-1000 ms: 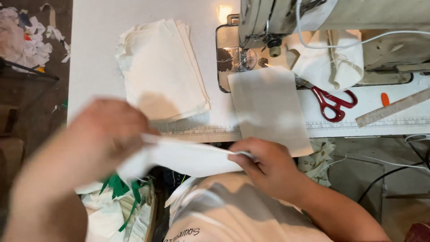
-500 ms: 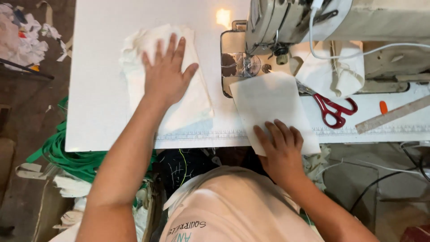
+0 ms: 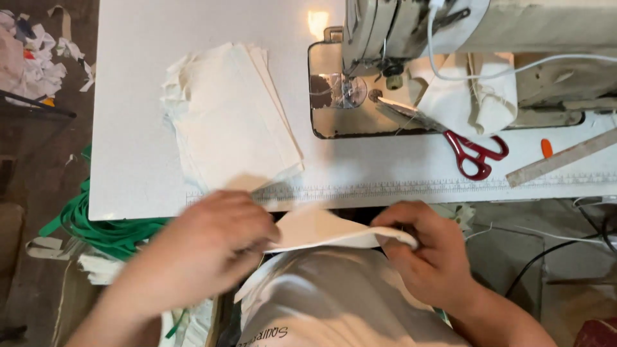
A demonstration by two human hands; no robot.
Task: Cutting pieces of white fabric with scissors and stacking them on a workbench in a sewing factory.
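Both hands pulled back off the table since half a second ago; now below the near edge, at the lap. Left hand (image 3: 212,241) and right hand (image 3: 427,254) pinching one cream cloth piece (image 3: 328,231), stretched between them, fingers closed on its ends. Left blurred, moving. Looks like a fresh piece picked up, held ready in front of the body.

Cloth stack (image 3: 234,125) far left on table (image 3: 128,96), untouched. Sewing machine (image 3: 411,38) far right, red scissors (image 3: 472,151) and ruler (image 3: 559,157) beside it. Printed scale along near edge. Green strap (image 3: 96,225) hanging off left. Nothing between cloth and machine.
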